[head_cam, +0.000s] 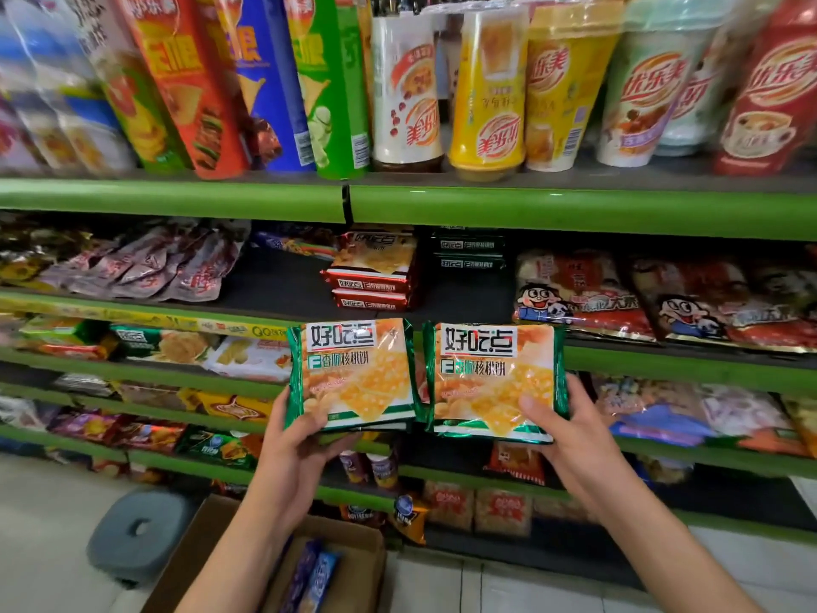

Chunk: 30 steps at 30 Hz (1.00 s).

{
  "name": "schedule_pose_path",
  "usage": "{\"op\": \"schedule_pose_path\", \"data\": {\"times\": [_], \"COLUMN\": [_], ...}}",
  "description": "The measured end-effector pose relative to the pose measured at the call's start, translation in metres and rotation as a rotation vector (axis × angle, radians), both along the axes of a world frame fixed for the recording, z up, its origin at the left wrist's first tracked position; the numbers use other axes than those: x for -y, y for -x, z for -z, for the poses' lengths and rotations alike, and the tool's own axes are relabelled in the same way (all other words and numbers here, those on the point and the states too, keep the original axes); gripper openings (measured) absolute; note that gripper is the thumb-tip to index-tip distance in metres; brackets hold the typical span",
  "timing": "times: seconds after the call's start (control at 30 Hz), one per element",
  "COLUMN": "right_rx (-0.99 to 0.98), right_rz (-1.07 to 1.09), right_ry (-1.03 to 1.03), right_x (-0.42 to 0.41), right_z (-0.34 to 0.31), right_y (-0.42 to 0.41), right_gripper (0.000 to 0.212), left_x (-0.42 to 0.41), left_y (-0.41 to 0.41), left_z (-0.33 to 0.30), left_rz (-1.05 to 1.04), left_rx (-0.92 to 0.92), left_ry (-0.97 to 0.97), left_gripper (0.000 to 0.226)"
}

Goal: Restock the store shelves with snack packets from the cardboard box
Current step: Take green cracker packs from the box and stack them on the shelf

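Two green-edged biscuit packets are held up side by side in front of the shelves. My left hand grips the left packet by its lower edge, thumb on the front. My right hand grips the right packet the same way. Behind them, on the second shelf, stands a stack of red packets of the same brand beside darker green packets. The open cardboard box sits on the floor below my arms, with blue packets inside.
Green shelf rails run across the view. Tall crisp tubes and drink cups fill the top shelf. Red snack bags lie right of the stack, silvery pouches to the left. A grey stool stands left of the box.
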State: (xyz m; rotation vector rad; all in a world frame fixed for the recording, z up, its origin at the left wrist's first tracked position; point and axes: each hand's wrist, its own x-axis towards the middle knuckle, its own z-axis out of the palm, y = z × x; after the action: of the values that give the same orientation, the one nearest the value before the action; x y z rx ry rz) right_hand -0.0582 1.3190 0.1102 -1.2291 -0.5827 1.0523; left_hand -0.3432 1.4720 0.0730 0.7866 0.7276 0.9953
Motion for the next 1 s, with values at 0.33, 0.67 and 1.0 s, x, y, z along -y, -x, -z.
{"op": "schedule_pose_path", "data": {"times": [0.33, 0.67, 1.0], "right_rx": [-0.045, -0.346, -1.232], "right_rz": [0.111, 0.255, -0.128], "right_ry": [0.034, -0.016, -0.516], "right_x": [-0.030, -0.040, -0.048], "right_z": [0.004, 0.000, -0.006], "right_y": [0.017, 0.029, 0.044], "right_gripper": [0.092, 0.056, 0.069], "left_x": [-0.040, -0.065, -0.078], "left_y": [0.017, 0.019, 0.015], "left_z": [0.007, 0.017, 0.023], "left_rz": [0.065, 0.135, 0.145], "left_rx": [0.090, 0.145, 0.144], "left_ry": [0.068, 0.119, 0.132], "left_gripper": [0.075, 0.072, 0.071]}}
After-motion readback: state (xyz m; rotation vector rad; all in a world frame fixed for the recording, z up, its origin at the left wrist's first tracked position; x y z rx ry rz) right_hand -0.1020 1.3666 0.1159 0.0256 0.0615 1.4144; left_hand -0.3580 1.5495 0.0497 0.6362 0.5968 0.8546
